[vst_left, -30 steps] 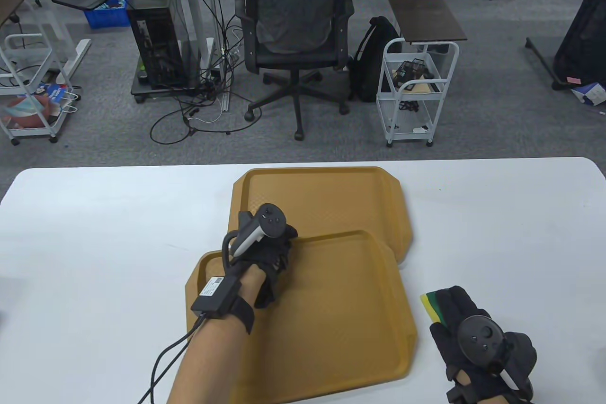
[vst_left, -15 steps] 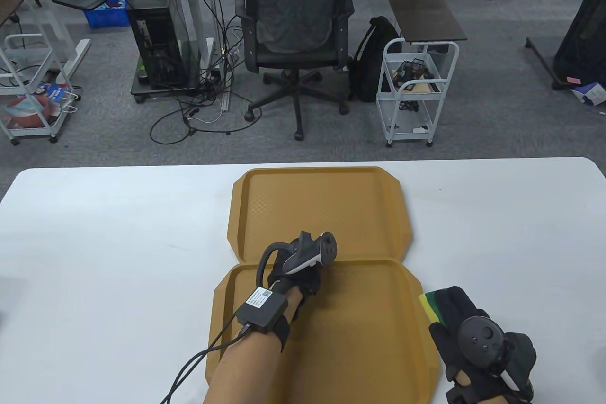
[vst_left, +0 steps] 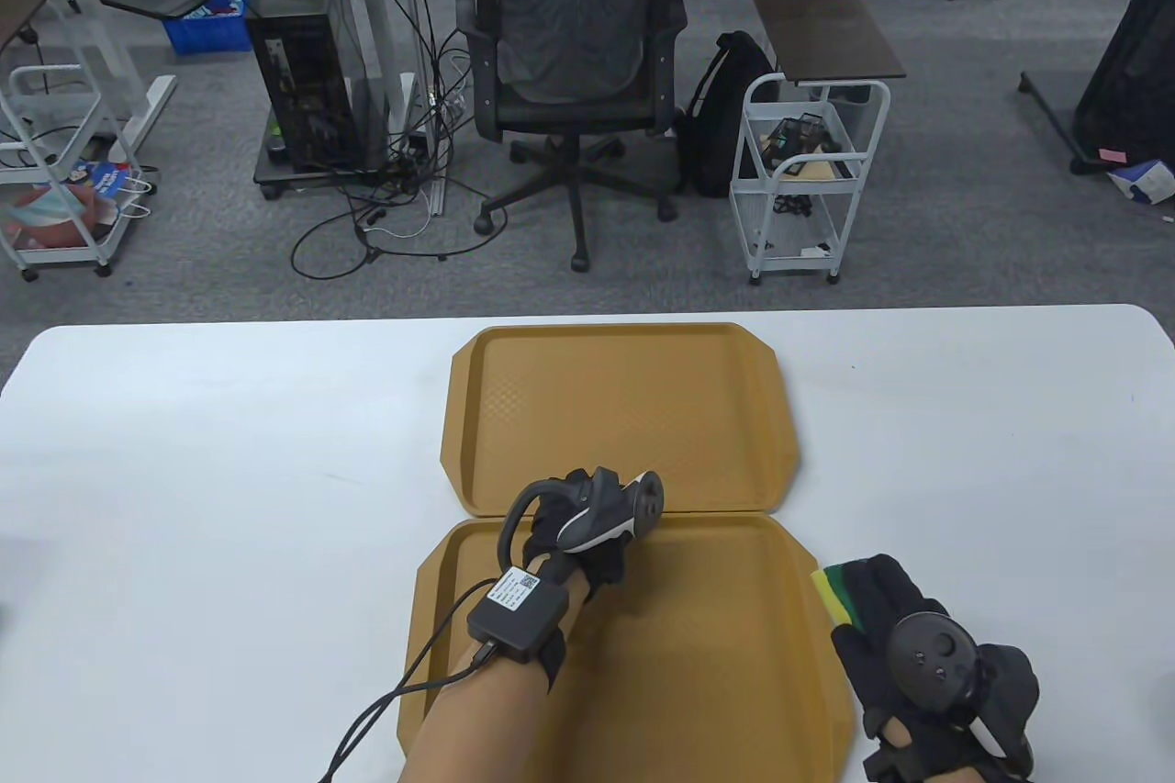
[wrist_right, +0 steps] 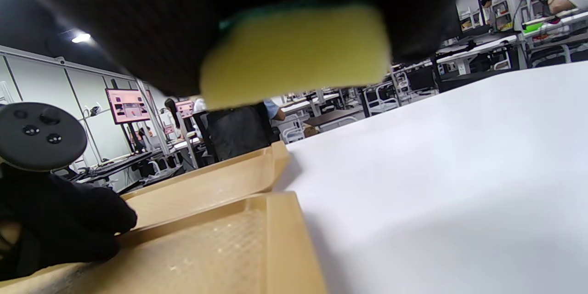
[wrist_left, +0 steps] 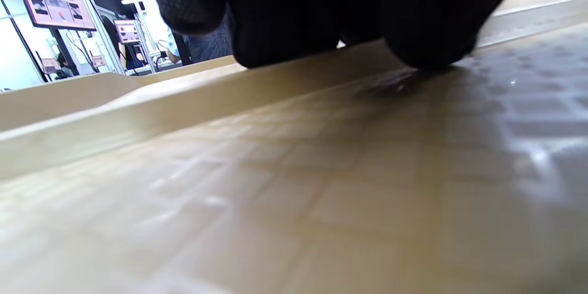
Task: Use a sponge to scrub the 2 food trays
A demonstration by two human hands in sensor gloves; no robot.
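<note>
On the white table (vst_left: 229, 453), two tan trays lie edge to edge. The near tray (vst_left: 716, 636) is taken as landmark. At its far rim the left hand (vst_left: 578, 535) is rested, fingertips (wrist_left: 422, 32) pressed on the tray floor; its grip appears curled, though whether the rim is clasped cannot be told. Beyond lies the far tray (vst_left: 624, 407). Just right of the near tray, the yellow-green sponge (vst_left: 833, 595) is held in the right hand (vst_left: 918, 645), fingers folded over it.

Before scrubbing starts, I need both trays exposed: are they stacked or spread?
Spread: near tray lies flat beside far tray, edges meeting.
</note>
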